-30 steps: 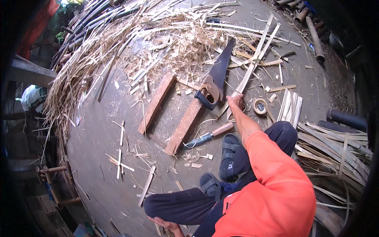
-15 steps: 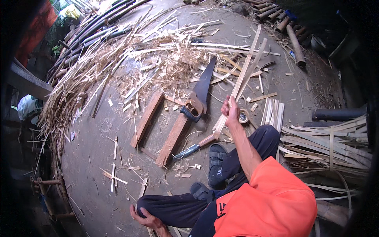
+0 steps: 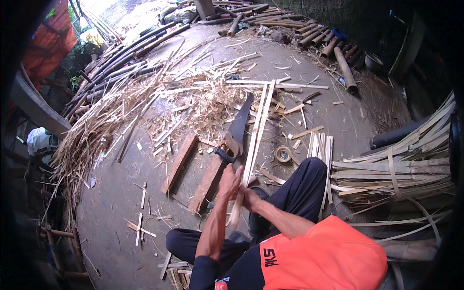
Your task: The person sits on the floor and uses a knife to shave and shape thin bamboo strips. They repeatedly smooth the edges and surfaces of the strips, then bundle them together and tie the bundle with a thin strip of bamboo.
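Several long, pale bamboo strips (image 3: 261, 123) stand slanted in front of me, their far ends pointing away. My right hand (image 3: 250, 199) is closed around them low down, near their blurred lower ends. Beside them on the left, my left hand (image 3: 230, 182) has its fingers stretched out along the strips; whether it presses on them I cannot tell. A handsaw (image 3: 238, 128) lies just beyond, its handle on one of two reddish wooden beams (image 3: 209, 185). The knife on the floor is mostly hidden behind my hands.
A tape roll (image 3: 283, 154) and a small stack of strips (image 3: 320, 147) lie by my right knee. Tied bamboo slats (image 3: 394, 174) fill the right side. Shavings (image 3: 208, 99) cover the floor ahead, and a crossed pair of sticks (image 3: 139, 228) lies at left.
My right hand has drawn the strips down and left, closer to my body. My left hand has left my knee and come up beside them. The view has shifted slightly.
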`<state>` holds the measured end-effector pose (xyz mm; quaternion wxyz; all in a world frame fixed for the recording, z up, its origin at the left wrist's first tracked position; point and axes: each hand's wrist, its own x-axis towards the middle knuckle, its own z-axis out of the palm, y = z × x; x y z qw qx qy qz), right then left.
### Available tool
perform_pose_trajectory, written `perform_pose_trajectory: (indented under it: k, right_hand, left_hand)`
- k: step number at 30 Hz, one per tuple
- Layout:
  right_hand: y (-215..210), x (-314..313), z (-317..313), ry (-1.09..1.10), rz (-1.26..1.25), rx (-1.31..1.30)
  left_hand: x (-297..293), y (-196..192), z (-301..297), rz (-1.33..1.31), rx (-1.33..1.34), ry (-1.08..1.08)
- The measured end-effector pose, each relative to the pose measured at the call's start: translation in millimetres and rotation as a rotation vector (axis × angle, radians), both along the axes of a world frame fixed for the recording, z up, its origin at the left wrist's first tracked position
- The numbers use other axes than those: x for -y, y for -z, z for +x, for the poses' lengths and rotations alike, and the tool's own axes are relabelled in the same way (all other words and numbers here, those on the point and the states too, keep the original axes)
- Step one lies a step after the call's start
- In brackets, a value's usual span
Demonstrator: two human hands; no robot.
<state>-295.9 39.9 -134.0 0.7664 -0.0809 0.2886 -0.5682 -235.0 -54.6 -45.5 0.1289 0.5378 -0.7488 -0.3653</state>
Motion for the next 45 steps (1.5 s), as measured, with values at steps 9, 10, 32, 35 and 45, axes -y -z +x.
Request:
perform_pose_trajectory:
  k: [9, 10, 32, 35, 45]
  right_hand:
    - [-48.8, -16.6, -9.1, -0.474, -0.147, -0.498]
    - [-42.2, -8.6, -28.1, -0.502, -0.206, -0.621]
    - [-220.7, 101.3, -119.8, 0.545, -0.539, -0.481]
    - [-221.7, 95.6, -110.4, 0.516, -0.541, -0.521]
    - [-233.0, 133.6, -102.8, 0.607, -0.715, -0.712]
  left_hand:
    - [-8.6, 23.2, 24.0, 0.062, -0.107, -0.001]
    - [-12.6, 14.8, 37.9, -0.036, -0.126, 0.021]
    - [-54.4, 14.0, 33.9, 0.127, -0.481, 0.061]
    - [-51.9, 25.3, 39.7, 0.170, -0.450, 0.071]
    - [-49.1, -14.5, 63.4, -0.485, -0.522, -0.096]
